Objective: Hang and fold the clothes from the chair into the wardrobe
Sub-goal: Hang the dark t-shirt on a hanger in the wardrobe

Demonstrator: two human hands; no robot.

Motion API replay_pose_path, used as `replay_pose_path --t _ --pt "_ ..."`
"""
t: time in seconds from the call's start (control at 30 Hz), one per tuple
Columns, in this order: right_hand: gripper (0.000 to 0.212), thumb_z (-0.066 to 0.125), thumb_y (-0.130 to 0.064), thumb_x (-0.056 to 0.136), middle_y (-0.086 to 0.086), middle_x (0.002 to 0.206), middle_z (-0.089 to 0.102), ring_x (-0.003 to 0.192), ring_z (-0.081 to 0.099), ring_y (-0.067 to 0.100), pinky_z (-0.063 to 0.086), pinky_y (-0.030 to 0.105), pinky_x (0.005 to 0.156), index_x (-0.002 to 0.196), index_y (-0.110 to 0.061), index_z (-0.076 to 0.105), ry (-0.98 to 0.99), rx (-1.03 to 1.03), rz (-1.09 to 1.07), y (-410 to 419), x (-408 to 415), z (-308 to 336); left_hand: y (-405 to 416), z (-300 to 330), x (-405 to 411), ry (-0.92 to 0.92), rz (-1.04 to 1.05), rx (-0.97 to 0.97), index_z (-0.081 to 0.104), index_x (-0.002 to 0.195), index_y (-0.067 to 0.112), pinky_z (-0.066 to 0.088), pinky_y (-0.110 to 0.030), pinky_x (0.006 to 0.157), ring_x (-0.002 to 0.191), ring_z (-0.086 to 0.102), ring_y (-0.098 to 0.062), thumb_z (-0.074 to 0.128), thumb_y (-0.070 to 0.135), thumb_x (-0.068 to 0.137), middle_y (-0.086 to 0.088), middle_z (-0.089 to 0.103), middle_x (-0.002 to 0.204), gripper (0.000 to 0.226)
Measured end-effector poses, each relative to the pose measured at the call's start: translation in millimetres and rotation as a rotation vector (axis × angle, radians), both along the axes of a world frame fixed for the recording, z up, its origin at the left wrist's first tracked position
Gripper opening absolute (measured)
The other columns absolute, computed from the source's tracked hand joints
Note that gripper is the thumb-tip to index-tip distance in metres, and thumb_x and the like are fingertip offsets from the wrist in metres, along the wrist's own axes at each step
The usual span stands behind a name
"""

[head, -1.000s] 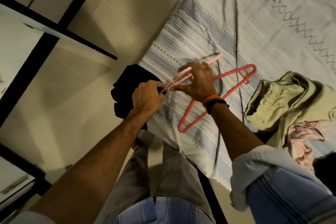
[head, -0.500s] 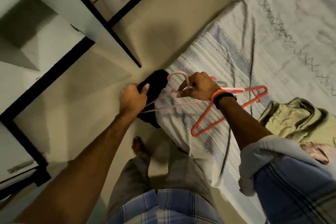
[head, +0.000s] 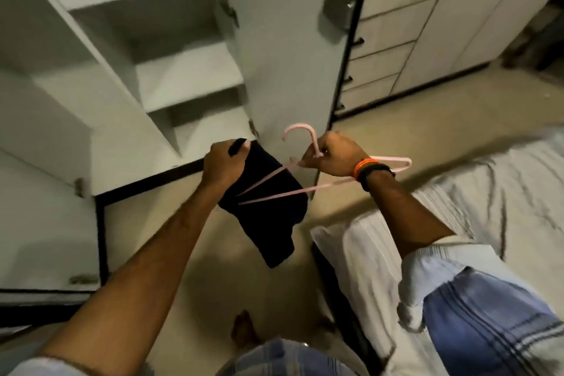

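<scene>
Pink hanger (head: 308, 175) held in the air in front of the open wardrobe (head: 189, 76), hook up and curling toward the wardrobe, long axis running left-right from the dark garment (head: 268, 207) to past the right wrist. Right hand (head: 334, 154) clenched around the hanger neck just below the hook. Left hand (head: 224, 163) grips the top edge of the dark garment; the cloth hangs down from it, long axis pointing down toward the floor (head: 189, 253), with the hanger's left arm and bar lying across it. Whether the garment is threaded on the hanger I cannot tell.

Wardrobe shelves (head: 186, 70) behind the hands, open door (head: 290, 40) straight behind the hook. Bed (head: 457, 192) with pale sheet to the right of the wardrobe, below the right forearm. Orange and black bands (head: 370, 169) on the right wrist. Drawer fronts (head: 381, 70) right of the wardrobe door. No readable writing.
</scene>
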State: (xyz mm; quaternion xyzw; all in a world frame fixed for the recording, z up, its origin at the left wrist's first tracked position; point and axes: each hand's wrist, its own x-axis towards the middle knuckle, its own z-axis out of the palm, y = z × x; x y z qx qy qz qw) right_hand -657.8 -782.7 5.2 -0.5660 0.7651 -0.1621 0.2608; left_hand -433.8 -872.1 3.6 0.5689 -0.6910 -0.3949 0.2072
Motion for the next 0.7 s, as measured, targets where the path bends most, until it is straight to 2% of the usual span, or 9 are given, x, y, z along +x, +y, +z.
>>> replay_pose_path --t 0.07,0.17,0.23,0.43,0.6,0.7 --pt "0.021 0.079 -0.043 0.078 -0.005 0.082 0.075 0.079 0.067 0.014 0.053 0.028 0.076 0.083 -0.023 0.08 -0.025 -0.041 0.018 -28 26 26 -28 17 31 0.063 0.048 -0.033 0.07 0.095 0.013 0.051 -0.035 0.085 0.093 0.063 -0.026 0.058 0.036 0.097 -0.007 0.069 0.094 0.026" --pt "0.014 0.08 -0.036 0.078 -0.006 0.082 0.076 0.08 0.068 0.013 0.055 0.031 0.081 0.084 -0.023 0.08 -0.033 -0.093 0.06 -62 58 53 -58 45 69 0.157 0.12 -0.077 0.067 0.085 0.013 0.045 -0.029 0.072 0.08 0.059 -0.019 0.062 0.033 0.095 -0.001 0.063 0.08 0.023" --pt "0.013 0.08 -0.035 0.079 -0.006 0.081 0.075 0.079 0.067 0.013 0.055 0.034 0.08 0.084 -0.023 0.08 -0.037 -0.135 0.098 -86 76 75 -74 68 89 0.184 0.142 -0.107 0.069 0.088 0.008 0.043 -0.028 0.069 0.076 0.057 -0.016 0.062 0.03 0.095 -0.001 0.062 0.08 0.024" --pt "0.02 0.079 -0.038 0.08 -0.001 0.078 0.074 0.074 0.066 0.016 0.056 0.033 0.074 0.086 -0.019 0.08 -0.054 -0.258 0.167 -139 101 120 -113 114 126 0.197 0.238 -0.212 0.073 0.099 0.018 0.046 -0.028 0.08 0.09 0.063 -0.022 0.063 0.029 0.094 0.0 0.069 0.09 0.016" --pt "0.018 0.078 -0.033 0.082 0.001 0.084 0.074 0.078 0.063 0.013 0.045 0.02 0.065 0.086 -0.015 0.078 -0.146 -0.346 0.183 -169 103 143 -134 138 157 0.251 0.494 -0.279 0.072 0.111 0.017 0.047 -0.028 0.086 0.1 0.063 -0.025 0.062 0.03 0.094 -0.004 0.07 0.102 0.024" --pt "0.016 0.077 -0.03 0.084 -0.002 0.084 0.073 0.08 0.063 0.013 0.045 0.018 0.067 0.088 -0.015 0.078 -0.183 -0.383 0.207 -178 106 147 -141 142 174 0.299 0.631 -0.293 0.071 0.113 0.016 0.05 -0.032 0.09 0.101 0.064 -0.027 0.061 0.028 0.095 -0.007 0.07 0.107 0.025"
